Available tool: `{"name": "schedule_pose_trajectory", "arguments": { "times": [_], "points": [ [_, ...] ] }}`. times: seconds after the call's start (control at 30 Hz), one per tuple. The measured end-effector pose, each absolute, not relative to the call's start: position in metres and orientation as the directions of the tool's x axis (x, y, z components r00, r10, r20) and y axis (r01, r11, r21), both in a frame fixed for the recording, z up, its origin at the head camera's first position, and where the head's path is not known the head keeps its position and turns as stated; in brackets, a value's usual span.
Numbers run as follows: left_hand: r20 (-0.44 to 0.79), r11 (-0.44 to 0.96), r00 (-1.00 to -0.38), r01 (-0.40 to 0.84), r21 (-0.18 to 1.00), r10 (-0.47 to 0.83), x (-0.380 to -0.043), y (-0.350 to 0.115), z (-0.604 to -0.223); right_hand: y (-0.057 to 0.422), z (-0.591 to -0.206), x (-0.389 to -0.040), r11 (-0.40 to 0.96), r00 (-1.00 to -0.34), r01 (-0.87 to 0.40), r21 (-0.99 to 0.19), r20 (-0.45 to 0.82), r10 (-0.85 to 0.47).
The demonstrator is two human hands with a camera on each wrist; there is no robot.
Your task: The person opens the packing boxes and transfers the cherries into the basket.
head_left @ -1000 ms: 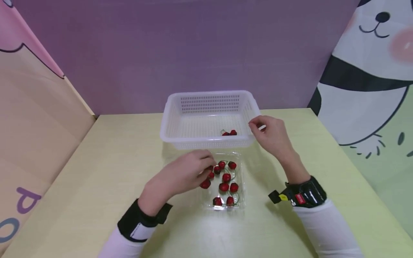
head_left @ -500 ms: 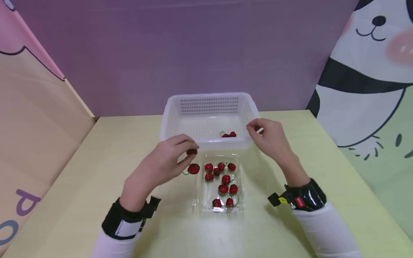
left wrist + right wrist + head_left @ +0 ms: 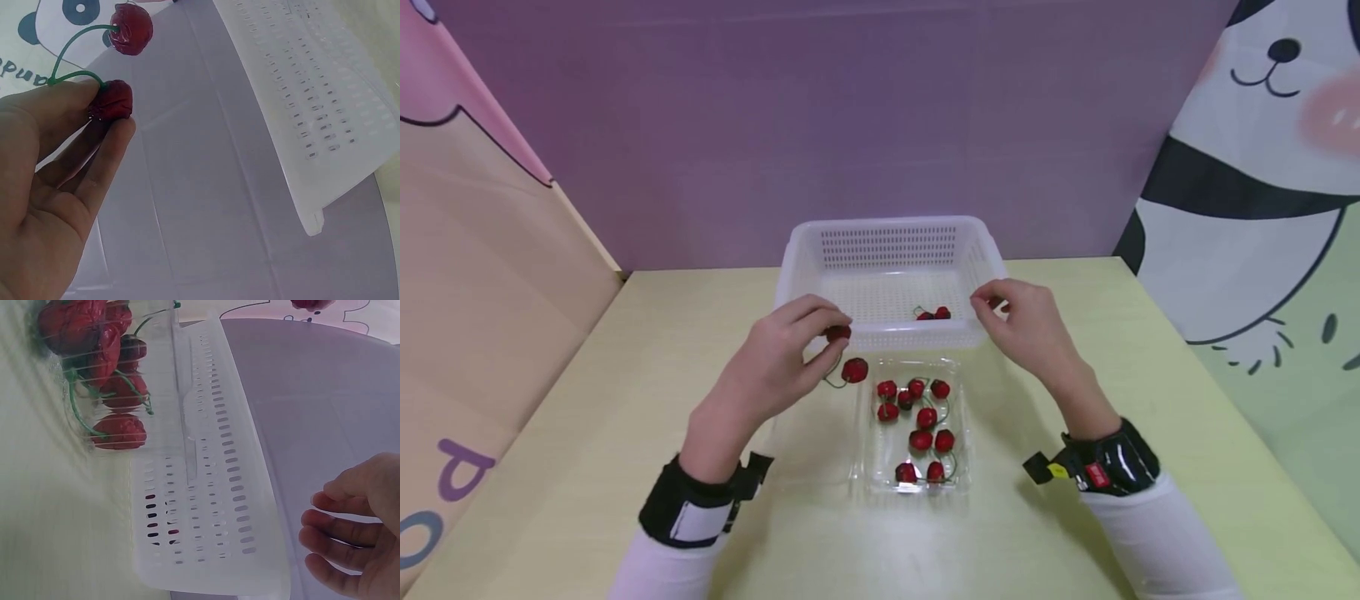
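So, progress check: I'd call this early days, going by the counts. Only two cherries (image 3: pixel 942 313) show in the white basket (image 3: pixel 887 337), lying near its front right corner. The clear tray (image 3: pixel 880 462) has ten loose cherries (image 3: pixel 927 417) that I can make out, so that's the bulk of them. It sits just in front of the basket's front edge, and the basket is up by the back edge of the worktop (image 3: pixel 820 533).

There's also a joined pair (image 3: pixel 854 370) in the air. The left hand (image 3: pixel 775 354) has one of them pinched between thumb and fingers, while the other dangles by the green stem. From the head view it's around the basket's front left corner; the left wrist view shows a gap to the basket.

Right hand (image 3: pixel 1026 321)? Raised by the basket's front right corner, fingers loosely bent, grip narrow, nothing in it that I can see.
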State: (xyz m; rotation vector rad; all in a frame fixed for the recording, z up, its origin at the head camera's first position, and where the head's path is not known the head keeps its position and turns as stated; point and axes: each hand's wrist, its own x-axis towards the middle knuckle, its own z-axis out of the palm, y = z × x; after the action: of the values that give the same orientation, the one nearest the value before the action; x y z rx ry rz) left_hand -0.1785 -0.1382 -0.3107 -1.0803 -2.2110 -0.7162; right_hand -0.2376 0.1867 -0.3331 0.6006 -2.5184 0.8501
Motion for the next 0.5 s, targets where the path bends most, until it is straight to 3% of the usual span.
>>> {"name": "schedule_pose_trajectory", "arguments": {
  "times": [0.5],
  "points": [
    [0.772,0.605,-0.542,0.750,0.267,0.331,-0.1851,-0.1392,-0.3137,0.1778,-0.3332,-0.2316,0.695,-0.794,-0.581,-0.423,0.483,-0.369]
  ]
}}
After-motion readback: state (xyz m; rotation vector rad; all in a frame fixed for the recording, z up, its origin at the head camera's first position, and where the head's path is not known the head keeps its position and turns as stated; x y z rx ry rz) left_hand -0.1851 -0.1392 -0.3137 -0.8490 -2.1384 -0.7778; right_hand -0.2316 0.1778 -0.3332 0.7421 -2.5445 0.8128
